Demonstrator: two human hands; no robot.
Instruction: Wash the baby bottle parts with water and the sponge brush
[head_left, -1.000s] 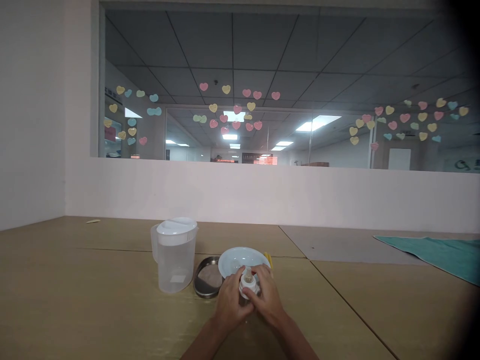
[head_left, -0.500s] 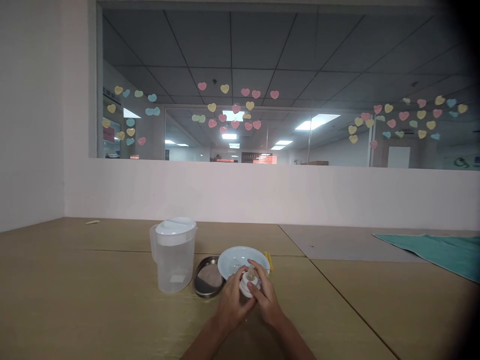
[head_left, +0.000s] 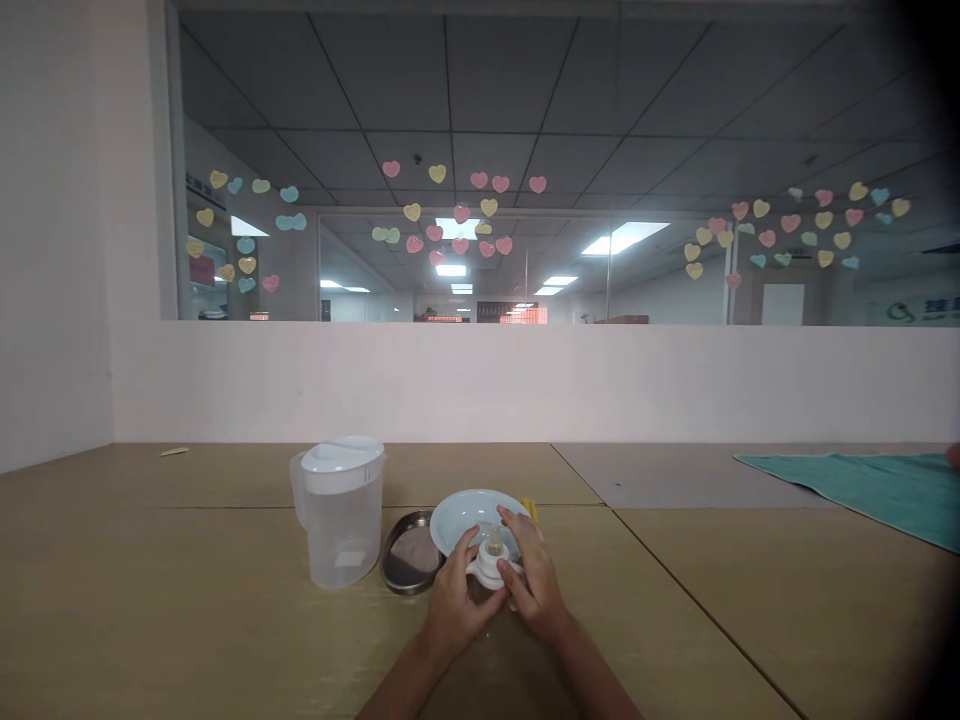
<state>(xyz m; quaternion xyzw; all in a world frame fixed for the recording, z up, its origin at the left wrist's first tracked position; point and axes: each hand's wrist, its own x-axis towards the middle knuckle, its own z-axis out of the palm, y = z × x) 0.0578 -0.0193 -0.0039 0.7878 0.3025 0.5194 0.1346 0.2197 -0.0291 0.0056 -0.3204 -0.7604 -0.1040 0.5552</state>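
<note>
Between my two hands is a baby bottle (head_left: 491, 572) with a clear teat on top, a white collar and white side handles. Its lower part is hard to make out. My left hand (head_left: 457, 600) closes on its left side, thumb at the front. From the right, my right hand (head_left: 534, 580) grips the collar with its thumb, fingers curved behind. Just beyond the bottle lies a pale blue bowl (head_left: 450, 515), partly covered by my fingers. A shallow metal tray (head_left: 411, 555) sits left of the bowl.
A lidded translucent pitcher (head_left: 343, 520) stands left of the tray. Something yellow (head_left: 531, 509) shows behind the bowl's right edge. A green cloth (head_left: 862, 490) lies on the table (head_left: 187, 610) at far right, and a small pale stick (head_left: 174, 452) at back left.
The view has shifted slightly to the right. The bottle has turned a little in my hands, so a handle now shows on its left; my left fingers are opened slightly wider.
</note>
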